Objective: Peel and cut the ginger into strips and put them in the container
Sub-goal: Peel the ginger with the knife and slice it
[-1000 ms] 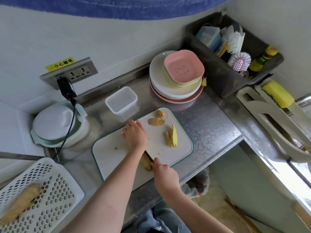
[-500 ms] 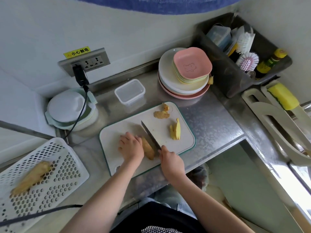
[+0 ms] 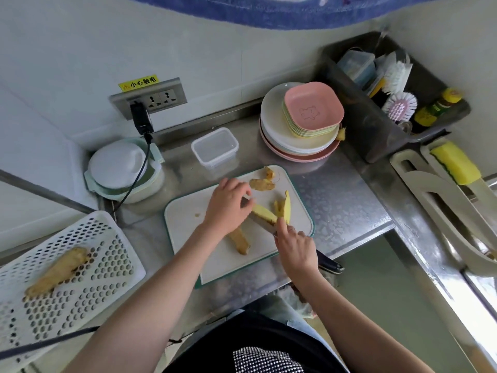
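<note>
On the white cutting board (image 3: 188,216) my left hand (image 3: 228,203) pinches a peeled yellow ginger slice (image 3: 265,211) lying on the flat knife blade (image 3: 262,224). My right hand (image 3: 295,249) grips the knife, its dark handle (image 3: 329,263) sticking out toward the counter edge. A larger unpeeled ginger piece (image 3: 239,240) lies on the board near my left forearm. Cut yellow pieces (image 3: 283,207) stand to the right, and peel scraps (image 3: 262,184) lie at the board's far edge. The empty clear container (image 3: 215,146) sits behind the board.
A white perforated basket (image 3: 102,254) at left holds another ginger root (image 3: 55,273). Stacked plates (image 3: 298,141) with a pink dish stand at back right. A lidded pot (image 3: 121,168) and a plugged-in cable lie at back left. A dark bin (image 3: 382,146) holds brushes.
The knife went from upright cutting beside the ginger to lying flat with a slice on it. My left hand left the large piece and moved right to the slice.
</note>
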